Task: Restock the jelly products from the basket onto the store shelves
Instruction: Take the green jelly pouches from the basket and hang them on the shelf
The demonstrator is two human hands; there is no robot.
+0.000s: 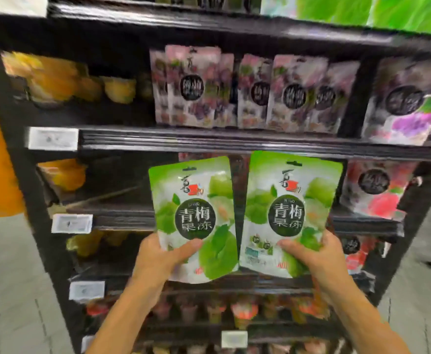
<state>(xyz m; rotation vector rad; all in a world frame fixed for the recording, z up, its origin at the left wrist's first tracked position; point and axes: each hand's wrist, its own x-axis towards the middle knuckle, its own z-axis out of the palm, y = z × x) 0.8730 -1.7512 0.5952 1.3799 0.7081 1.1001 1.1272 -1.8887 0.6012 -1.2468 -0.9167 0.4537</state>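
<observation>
- A green jelly pouch (194, 218) is gripped at its lower corner by the left hand (158, 261).
- A second green pouch (289, 213) is gripped likewise by the right hand (314, 259).
- Both are held upright before the black shelf unit's (234, 141) middle shelf edge.

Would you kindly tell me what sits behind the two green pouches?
Above the left pouch a reddish sliver shows, and dark shelf between it and the right pouch. Whatever stands directly behind them is covered.
</observation>
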